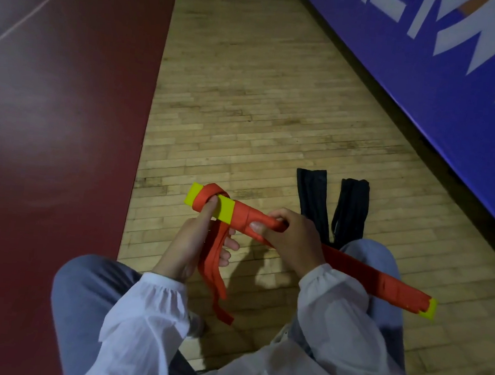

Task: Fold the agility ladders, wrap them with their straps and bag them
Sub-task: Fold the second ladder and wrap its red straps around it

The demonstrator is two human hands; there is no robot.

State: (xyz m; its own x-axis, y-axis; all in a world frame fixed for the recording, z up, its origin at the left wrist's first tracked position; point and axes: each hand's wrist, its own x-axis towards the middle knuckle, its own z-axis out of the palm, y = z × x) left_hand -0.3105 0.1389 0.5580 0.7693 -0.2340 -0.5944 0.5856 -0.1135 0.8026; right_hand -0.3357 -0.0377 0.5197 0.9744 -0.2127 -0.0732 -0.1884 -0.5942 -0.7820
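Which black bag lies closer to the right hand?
The black fabric bag on the left, ending behind the right hand; the other bag lies farther right.

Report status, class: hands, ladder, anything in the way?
Left hand pinning orange strap at bundle's end, tails hanging loose. Right hand gripping folded agility ladder mid-length. Black bags on floor beyond, clear of hands.

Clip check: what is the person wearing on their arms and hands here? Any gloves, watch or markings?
Both arms wear loose, thin white long sleeves, the left sleeve and right sleeve, each gathered into an elastic cuff at the wrist. The left hand and right hand are bare: no gloves, and no rings, watch or markings show.
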